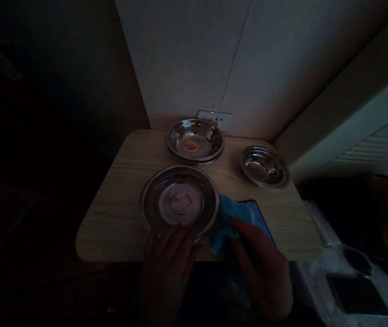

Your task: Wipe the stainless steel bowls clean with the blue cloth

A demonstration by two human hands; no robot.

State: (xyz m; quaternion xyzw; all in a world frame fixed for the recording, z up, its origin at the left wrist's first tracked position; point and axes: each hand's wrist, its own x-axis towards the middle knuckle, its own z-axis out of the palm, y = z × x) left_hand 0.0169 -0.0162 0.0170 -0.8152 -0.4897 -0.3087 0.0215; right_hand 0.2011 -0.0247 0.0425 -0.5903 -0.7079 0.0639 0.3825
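Note:
A shallow stainless steel bowl [201,186] sits near the front of the small wooden table, with a pale rectangular patch at its bottom. My left hand [168,259] is at its near rim, fingers hooked over the edge and thumb outside it. Just right of the bowl, my right hand [258,263] pinches a blue cloth [231,209] between thumb and fingers. The cloth lies crumpled beside the bowl's rim and partly over a phone [262,222] on the tabletop. Dim light blurs the fingers somewhat.
Behind stands a stack of steel bowls [196,138], the top one with a red and yellow sticker. Smaller nested bowls [265,168] are at the right. A wall socket [214,118] is behind the table [112,204]. A dark flat device [357,295] lies lower right.

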